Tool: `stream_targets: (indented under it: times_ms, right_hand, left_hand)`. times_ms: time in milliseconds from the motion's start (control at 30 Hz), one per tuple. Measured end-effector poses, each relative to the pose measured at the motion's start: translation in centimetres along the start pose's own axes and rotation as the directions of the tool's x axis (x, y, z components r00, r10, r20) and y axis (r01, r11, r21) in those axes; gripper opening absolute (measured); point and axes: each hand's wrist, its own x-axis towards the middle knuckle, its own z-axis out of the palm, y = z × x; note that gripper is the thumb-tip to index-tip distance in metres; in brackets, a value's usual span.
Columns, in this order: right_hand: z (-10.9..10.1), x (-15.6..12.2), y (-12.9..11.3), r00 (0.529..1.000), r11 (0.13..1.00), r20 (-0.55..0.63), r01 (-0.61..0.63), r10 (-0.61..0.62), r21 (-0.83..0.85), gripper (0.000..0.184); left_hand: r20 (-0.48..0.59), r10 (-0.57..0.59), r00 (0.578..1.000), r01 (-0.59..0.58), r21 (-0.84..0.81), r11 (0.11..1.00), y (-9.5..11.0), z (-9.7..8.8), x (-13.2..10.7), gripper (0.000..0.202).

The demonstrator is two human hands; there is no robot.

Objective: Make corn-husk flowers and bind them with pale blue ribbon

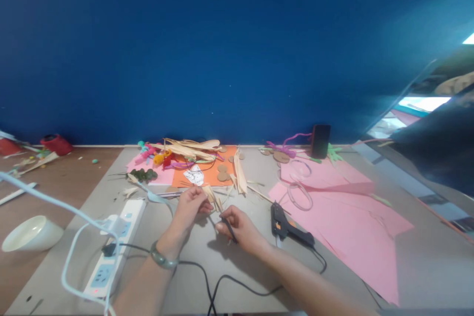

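Note:
My left hand [193, 203] is closed in a pinch at the front of the work area, with a bangle on its wrist. A pale dried corn husk strip [212, 195] shows at its fingertips; the exact grip is partly hidden. My right hand [239, 228] is wrapped round dark-handled scissors [228, 229], whose thin tip points toward the left fingers. The two hands are close together but apart, just above the grey board [196, 286]. Beyond them an orange sheet [224, 158] bears cork-coloured discs [223, 173] and a torn white patterned piece [194, 176].
To the right lie a black glue gun [291, 227] and pink paper sheets [355, 227]. A white power strip [114, 247] and pale cable [48, 196] are at left, near a white bowl [33, 234]. More husks [192, 148] lie before the blue wall [222, 49]. A dark box [320, 141] stands there.

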Motion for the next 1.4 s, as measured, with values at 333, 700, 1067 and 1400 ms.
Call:
stream_targets:
  times_ms: [333,700,1067,1400]
  right_hand:
    - [-0.09,-0.04,0.0,1.0,1.0,0.003,0.009,-0.009,-0.022,0.052]
    - [-0.07,0.18,0.25,1.0,1.0,0.008,0.0,0.0,0.025,0.053]
    - [-0.16,-0.03,0.09,1.0,1.0,0.013,0.011,-0.012,0.024,0.052]
    - [0.03,0.05,0.48,0.999,0.998,0.021,0.027,-0.028,0.058,0.053]
  left_hand:
    - [0.049,0.006,0.999,-0.007,0.01,1.0,-0.12,-0.41,-0.01,0.03]
    - [0.055,0.01,0.998,-0.012,0.03,0.999,-0.25,-0.5,0.03,0.032]
    - [0.017,0.024,1.0,-0.024,0.024,0.999,-0.28,-0.24,-0.01,0.033]
    - [-0.003,0.024,1.0,-0.024,0.024,0.999,-0.02,-0.21,-0.25,0.032]
